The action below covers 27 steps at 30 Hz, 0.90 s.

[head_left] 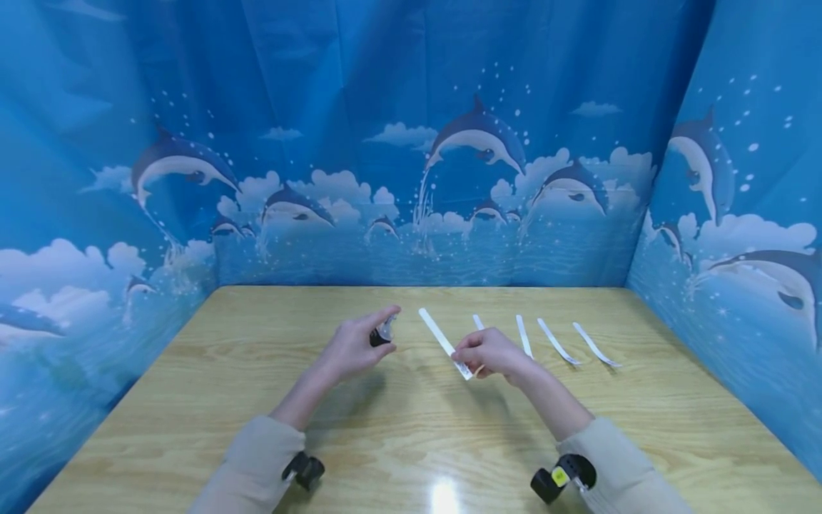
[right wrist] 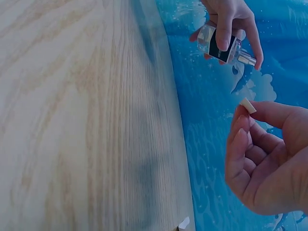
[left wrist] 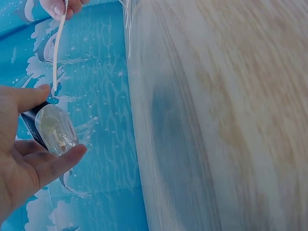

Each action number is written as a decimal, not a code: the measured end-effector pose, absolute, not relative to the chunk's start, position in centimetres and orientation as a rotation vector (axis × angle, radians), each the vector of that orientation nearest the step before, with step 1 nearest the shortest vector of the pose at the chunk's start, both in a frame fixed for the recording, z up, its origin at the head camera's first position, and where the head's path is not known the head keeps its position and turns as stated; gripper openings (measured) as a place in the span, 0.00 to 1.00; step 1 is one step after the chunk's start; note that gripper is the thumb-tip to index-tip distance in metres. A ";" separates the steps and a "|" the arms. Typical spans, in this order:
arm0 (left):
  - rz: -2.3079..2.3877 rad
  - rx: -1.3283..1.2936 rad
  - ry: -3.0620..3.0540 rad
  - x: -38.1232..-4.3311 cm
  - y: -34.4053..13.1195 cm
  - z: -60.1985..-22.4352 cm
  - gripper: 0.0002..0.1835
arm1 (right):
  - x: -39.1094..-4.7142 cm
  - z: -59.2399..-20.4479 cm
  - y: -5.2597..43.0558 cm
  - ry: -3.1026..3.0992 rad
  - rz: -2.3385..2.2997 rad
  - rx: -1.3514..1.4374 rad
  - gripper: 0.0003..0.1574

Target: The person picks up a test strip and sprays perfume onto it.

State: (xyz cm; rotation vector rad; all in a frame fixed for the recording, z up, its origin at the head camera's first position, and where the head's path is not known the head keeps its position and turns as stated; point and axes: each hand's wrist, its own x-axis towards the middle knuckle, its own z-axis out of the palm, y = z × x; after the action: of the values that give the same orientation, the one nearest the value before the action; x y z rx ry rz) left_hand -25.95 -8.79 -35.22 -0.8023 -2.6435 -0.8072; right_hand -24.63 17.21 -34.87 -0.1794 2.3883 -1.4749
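Observation:
My left hand [head_left: 347, 348] grips a small clear glass perfume bottle [head_left: 382, 334] above the table. In the right wrist view the bottle [right wrist: 216, 44] lies tilted on its side, with a dark label and a silver spray top [right wrist: 246, 58]; a fingertip is at that top. My right hand [head_left: 494, 351] pinches the near end of a white paper strip [head_left: 438, 334] between thumb and fingers. The strip's free end slants up and left, a short gap from the bottle. Seen from the left wrist, the strip [left wrist: 58, 53] is thin and slightly bent.
Several more white strips lie in a row on the wooden table [head_left: 385, 442], right of and behind my right hand, among them one strip [head_left: 557, 343] and the rightmost strip [head_left: 596, 345]. A blue dolphin-print curtain [head_left: 385, 143] encloses the back and sides.

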 end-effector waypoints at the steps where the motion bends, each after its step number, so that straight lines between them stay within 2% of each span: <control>1: -0.801 -0.804 -2.635 -26.0 -8.8 -35.2 0.34 | -24.5 -34.9 17.1 2.383 -1.474 -0.185 0.13; 27: -0.622 -0.814 -2.574 -26.1 -8.3 -35.3 0.33 | -23.8 -35.2 15.9 2.354 -1.453 -0.237 0.12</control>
State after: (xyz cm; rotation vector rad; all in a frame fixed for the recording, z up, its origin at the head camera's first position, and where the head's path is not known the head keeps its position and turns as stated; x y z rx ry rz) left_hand -26.05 -8.27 -35.28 -0.8142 -2.5743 -0.6224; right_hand -23.84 15.89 -35.17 -0.2369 2.3540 -1.4533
